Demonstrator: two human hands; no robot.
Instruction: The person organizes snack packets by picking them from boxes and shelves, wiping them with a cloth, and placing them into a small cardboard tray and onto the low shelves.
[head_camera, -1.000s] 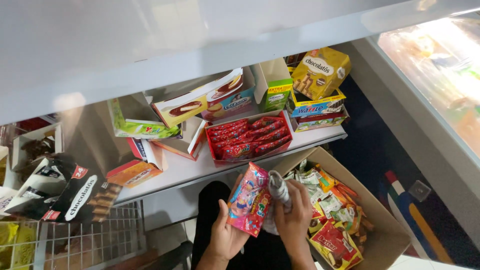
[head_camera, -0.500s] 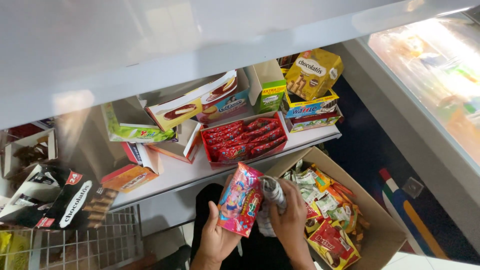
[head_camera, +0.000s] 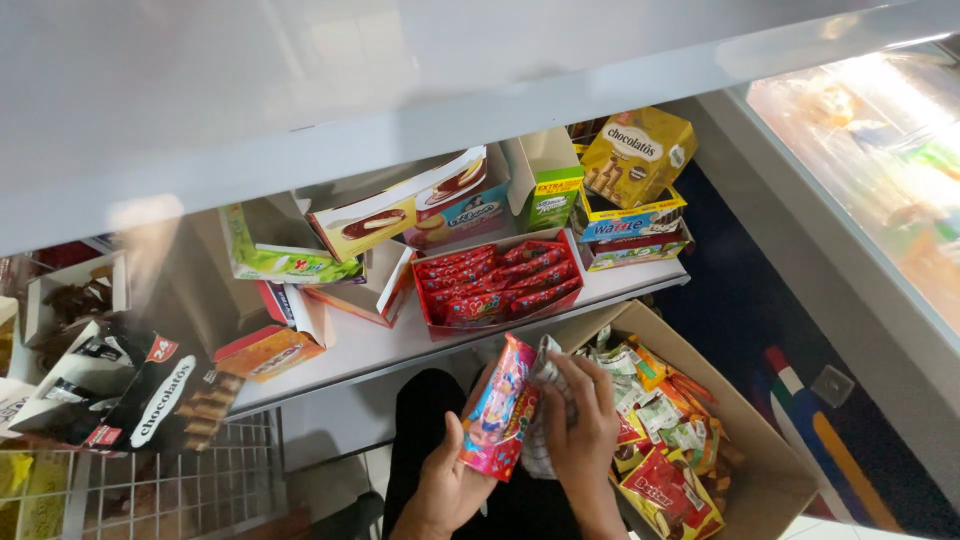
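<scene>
Left hand (head_camera: 447, 487) grips the colourful pink snack packet (head_camera: 497, 408) from below; right hand (head_camera: 583, 425) clasps a silvery foil packet (head_camera: 541, 385) beside it, above the brown cardboard box (head_camera: 770, 470).

Single view, head-mounted. The camera sits on the person's head and looks steeply down and forward past the underside of an upper shelf (head_camera: 300, 110), which fills the top of the frame. Below it the lower shelf (head_camera: 400, 345) runs obliquely from lower left to upper right, seen from above at close range. The left hand (head_camera: 445, 485) and right hand (head_camera: 585, 430) enter from the bottom edge, nearest the lens, beside an open cardboard box (head_camera: 770, 470) on the floor at lower right. A glass-fronted cabinet (head_camera: 880, 170) crosses the right edge. No second view shares the scene.
</scene>
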